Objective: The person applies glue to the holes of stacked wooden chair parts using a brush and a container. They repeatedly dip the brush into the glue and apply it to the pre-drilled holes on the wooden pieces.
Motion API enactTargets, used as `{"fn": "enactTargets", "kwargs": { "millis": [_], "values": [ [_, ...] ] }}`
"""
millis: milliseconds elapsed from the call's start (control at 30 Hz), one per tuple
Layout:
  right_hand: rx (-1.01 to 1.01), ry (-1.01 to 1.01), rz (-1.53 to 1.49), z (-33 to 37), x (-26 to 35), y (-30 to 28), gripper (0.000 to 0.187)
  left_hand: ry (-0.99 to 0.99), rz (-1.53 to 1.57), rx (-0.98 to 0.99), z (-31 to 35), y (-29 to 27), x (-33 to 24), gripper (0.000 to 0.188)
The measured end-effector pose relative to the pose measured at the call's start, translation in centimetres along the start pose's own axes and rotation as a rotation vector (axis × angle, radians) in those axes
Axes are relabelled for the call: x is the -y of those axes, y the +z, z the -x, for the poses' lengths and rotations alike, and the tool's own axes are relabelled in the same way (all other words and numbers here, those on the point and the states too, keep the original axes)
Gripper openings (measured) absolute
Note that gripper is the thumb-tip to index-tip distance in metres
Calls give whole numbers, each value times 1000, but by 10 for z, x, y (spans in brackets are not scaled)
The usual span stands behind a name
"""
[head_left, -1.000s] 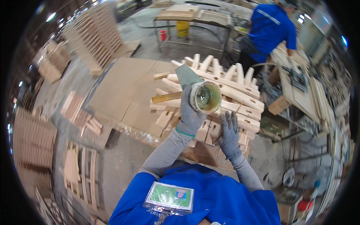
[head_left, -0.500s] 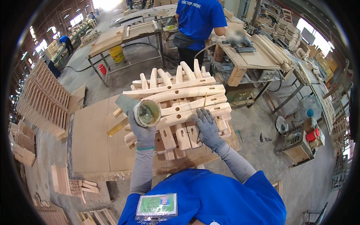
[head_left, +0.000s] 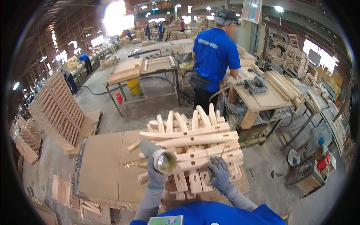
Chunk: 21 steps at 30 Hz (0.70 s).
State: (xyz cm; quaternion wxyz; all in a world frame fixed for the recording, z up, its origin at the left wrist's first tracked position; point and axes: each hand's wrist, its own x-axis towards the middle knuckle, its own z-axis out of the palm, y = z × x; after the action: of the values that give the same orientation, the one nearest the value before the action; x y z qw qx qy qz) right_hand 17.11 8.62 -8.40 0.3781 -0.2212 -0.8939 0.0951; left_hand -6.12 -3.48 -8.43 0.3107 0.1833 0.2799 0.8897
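In a grey glove, my left hand (head_left: 155, 175) is closed around a round cup (head_left: 165, 161) with a pale, glue-like substance inside. A flat grey-green piece (head_left: 148, 147) juts out beside the cup; how it is held is hidden. My right hand (head_left: 219, 173), gloved too, pinches a thin stick (head_left: 223, 149) pointing up and away from me. Both hands are over a crisscross stack of curved wooden bars (head_left: 198, 141), several with oval slots and round holes. The right hand is at the stack's near right side, the cup at its left.
Under the stack is a cardboard-covered table (head_left: 100, 165). A person in blue (head_left: 215, 56) stands beyond it, by a workbench (head_left: 262, 101) with a power tool (head_left: 255, 85). Racked wooden parts (head_left: 58, 110) stand at left; a fan (head_left: 320, 137) stands at right.
The view has tipped upward, so the stack and both hands appear lower and further right. The person beyond has turned more sideways. Both hands keep hold of the cup and stick.
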Motion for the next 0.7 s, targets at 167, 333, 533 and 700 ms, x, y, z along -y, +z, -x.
{"fn": "enactTargets", "kwargs": {
  "millis": [167,333,533,700],
  "values": [
    [7,5,-21,1,-3,1,22,-127,96,-5,-4,2,-9,58],
    [17,4,-40,0,-3,2,23,-128,36,16,0,-1,-10,59],
    [18,9,8,4,-5,1,24,19,-69,96,3,10,-10,44],
    [-8,-12,-19,0,-3,1,22,20,-195,21,1,0,-5,51]
  ]
}}
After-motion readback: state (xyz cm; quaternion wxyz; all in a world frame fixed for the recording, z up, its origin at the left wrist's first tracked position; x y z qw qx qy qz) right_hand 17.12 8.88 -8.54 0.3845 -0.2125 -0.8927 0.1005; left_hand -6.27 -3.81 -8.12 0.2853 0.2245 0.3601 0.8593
